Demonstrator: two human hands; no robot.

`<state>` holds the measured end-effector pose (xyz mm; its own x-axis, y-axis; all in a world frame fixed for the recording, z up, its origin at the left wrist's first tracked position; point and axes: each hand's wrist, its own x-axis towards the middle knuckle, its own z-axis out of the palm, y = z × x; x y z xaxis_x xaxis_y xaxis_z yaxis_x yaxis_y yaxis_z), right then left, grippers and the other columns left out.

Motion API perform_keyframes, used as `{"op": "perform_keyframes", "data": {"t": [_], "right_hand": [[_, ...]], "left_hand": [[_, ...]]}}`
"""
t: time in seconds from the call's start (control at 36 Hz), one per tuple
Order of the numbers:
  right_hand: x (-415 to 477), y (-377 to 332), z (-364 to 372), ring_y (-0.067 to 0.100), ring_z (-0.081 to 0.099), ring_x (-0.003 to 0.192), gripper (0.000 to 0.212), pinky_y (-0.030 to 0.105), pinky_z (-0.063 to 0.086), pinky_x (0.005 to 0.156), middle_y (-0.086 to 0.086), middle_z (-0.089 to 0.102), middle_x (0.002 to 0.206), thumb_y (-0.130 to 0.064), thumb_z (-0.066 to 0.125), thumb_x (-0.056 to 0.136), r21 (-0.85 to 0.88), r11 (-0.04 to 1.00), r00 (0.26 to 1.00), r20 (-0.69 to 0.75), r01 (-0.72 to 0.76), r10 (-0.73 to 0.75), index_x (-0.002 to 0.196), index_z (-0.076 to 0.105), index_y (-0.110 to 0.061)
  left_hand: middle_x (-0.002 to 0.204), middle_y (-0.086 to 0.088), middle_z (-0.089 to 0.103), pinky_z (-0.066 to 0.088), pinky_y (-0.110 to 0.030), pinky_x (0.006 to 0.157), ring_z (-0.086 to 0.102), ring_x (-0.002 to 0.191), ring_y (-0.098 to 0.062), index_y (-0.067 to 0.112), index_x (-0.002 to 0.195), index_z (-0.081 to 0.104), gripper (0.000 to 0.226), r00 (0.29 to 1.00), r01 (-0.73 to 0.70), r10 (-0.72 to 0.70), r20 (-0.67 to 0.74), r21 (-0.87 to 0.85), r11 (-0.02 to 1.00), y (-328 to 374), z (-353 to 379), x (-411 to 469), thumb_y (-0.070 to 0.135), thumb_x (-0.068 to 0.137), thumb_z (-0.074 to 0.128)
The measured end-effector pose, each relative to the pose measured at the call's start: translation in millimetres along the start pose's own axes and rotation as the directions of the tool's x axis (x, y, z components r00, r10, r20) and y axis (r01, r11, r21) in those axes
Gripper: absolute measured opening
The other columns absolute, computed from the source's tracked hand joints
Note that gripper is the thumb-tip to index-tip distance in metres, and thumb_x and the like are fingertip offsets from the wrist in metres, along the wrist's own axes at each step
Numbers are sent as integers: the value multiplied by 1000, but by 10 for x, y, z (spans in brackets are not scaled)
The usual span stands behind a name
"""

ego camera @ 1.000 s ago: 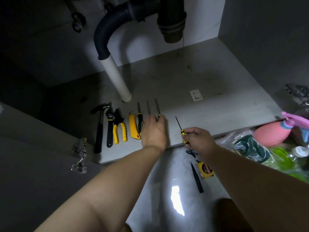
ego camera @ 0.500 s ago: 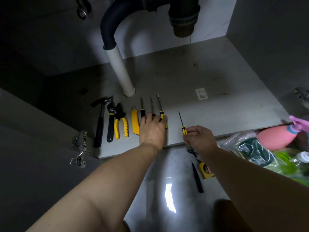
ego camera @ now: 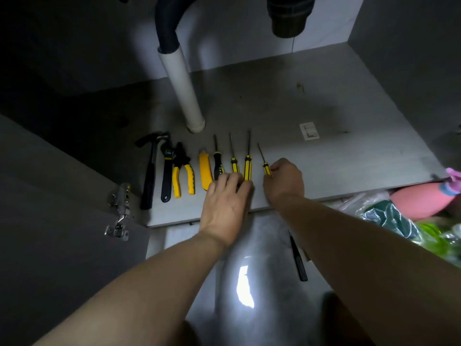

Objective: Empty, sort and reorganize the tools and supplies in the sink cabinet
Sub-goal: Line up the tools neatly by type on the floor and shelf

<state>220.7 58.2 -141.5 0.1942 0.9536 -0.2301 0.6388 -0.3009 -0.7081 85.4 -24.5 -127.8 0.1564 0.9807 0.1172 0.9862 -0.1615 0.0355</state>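
Fingers (ego camera: 275, 168) of right hand (ego camera: 284, 182) pinch small screwdriver (ego camera: 266, 168) at row's right end | left hand (ego camera: 224, 203) lies flat on neighbouring screwdrivers (ego camera: 247, 168), gripping nothing | sorted on cabinet floor (ego camera: 349, 156): hammer (ego camera: 149, 171), wrench (ego camera: 167, 173), pliers (ego camera: 183, 173), utility knife (ego camera: 205, 173) | remaining outside, likely: black tool (ego camera: 298, 255), bagged supplies (ego camera: 389, 216), pink bottle (ego camera: 414, 201)

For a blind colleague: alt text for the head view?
A person's right hand pinches a small screwdriver at the right end of a tool row on the cabinet floor; the left hand rests on neighbouring screwdrivers. Hammer, wrench, pliers, knife lie left.
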Motion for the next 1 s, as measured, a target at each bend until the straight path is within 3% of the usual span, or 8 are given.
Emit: {"op": "perform_keyframes", "data": {"t": [0.14,0.28,0.39,0.44,0.53,0.64,0.86,1.0], "right_hand": [[-1,-1,78,28,61,97,17,26,37,74,10,64,109,-20,64,91,-59,998,1000,-14,-22,21,104,63,-10],[5,9,65,24,56,88,25,28,39,72,9,60,107,-31,68,90,-106,994,1000,-3,27,-27,103,60,-11],[-66,-18,51,24,51,104,29,33,45,78,7,54,112,-31,68,89,-228,933,954,-47,277,-295,111,58,-15],[-96,-65,66,26,48,111,35,36,46,86,7,56,116,-29,67,88,-270,872,908,17,407,-419,120,60,-17],[-132,-133,105,27,45,117,49,39,45,93,3,56,131,-31,67,89,-353,780,854,144,517,-501,136,57,-22],[-166,-148,144,24,43,120,50,39,38,92,-7,56,140,-34,64,91,-483,701,843,185,525,-505,140,54,-28],[-150,-107,142,22,42,122,51,36,35,90,-9,61,136,-22,69,87,-493,690,836,170,530,-521,136,55,-30],[-118,-77,137,22,40,129,54,38,36,96,-10,57,141,-22,70,87,-487,679,824,182,549,-536,138,55,-30]], "left_hand": [[158,-1,29,30,-38,116,28,144,-24,29,159,23,70,984,59,-46,173,-66,996,-109,154,-393,18,97,55],[169,0,7,8,-43,128,4,155,-24,30,162,0,92,963,102,-73,261,-101,990,-83,225,-465,29,92,60],[169,0,0,3,-46,128,-3,156,-26,31,161,-7,103,950,99,-60,307,-112,989,-97,247,-452,35,87,63],[170,0,-4,0,-45,128,-7,156,-26,31,161,-12,106,940,91,-51,336,-105,990,-111,250,-445,38,86,64],[170,0,-10,-2,-46,127,-12,156,-26,30,160,-16,110,918,89,-38,395,-110,990,-124,226,-418,41,86,65],[170,-2,-10,1,-48,127,-13,156,-27,29,160,-15,113,892,83,-19,452,-123,989,-146,199,-370,41,83,66],[170,-3,-11,-1,-49,127,-14,156,-28,29,161,-14,114,883,77,-7,469,-130,989,-159,232,-351,41,80,65],[170,-4,-13,-1,-50,127,-15,156,-29,28,160,-17,114,881,73,-4,473,-126,989,-154,237,-360,42,82,65]]}}
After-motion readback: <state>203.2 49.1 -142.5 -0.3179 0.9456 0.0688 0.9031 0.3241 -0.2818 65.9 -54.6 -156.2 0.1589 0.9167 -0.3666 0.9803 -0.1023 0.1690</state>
